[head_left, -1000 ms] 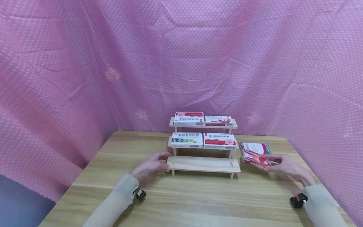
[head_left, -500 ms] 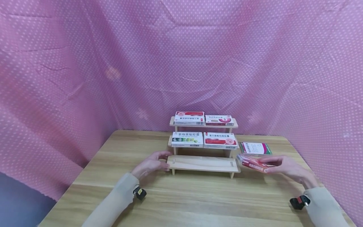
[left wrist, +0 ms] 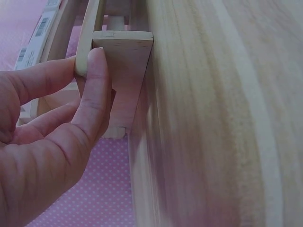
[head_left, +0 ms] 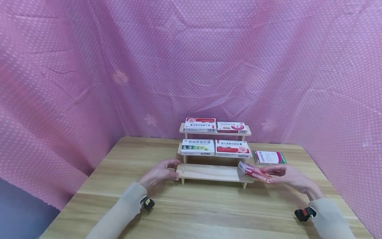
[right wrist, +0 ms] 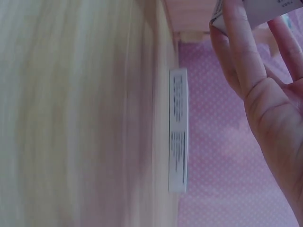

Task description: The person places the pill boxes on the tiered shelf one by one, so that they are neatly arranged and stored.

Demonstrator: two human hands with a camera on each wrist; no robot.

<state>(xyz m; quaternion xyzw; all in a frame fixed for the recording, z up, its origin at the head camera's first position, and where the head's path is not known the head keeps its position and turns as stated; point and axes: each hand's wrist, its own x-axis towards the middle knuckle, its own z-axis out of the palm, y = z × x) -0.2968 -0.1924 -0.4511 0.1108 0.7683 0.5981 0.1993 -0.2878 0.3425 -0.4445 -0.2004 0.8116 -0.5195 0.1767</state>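
Note:
A three-tier wooden display rack [head_left: 213, 172] stands on the table. My left hand [head_left: 159, 173] grips the left end of its bottom shelf; in the left wrist view the thumb and fingers pinch the shelf board [left wrist: 85, 47]. My right hand [head_left: 290, 179] holds a red and white medicine box [head_left: 254, 172] by its right end. That box is tilted, its left end overlapping the right end of the bottom shelf in the head view. In the right wrist view a corner of the held box [right wrist: 265, 10] shows between the fingers, the rest cut off by the frame.
On the middle shelf lie a green and white medicine box [head_left: 197, 147] and a red and white one [head_left: 232, 148]. Two more boxes, one red and white [head_left: 200, 124] and one smaller [head_left: 231, 127], lie on top. A green-edged box [head_left: 269, 157] lies right of the rack.
My right hand has moved left with the red medicine box, away from the green-edged box and up to the bottom shelf's right end. The box has turned in the hand's grip. My left hand stays put.

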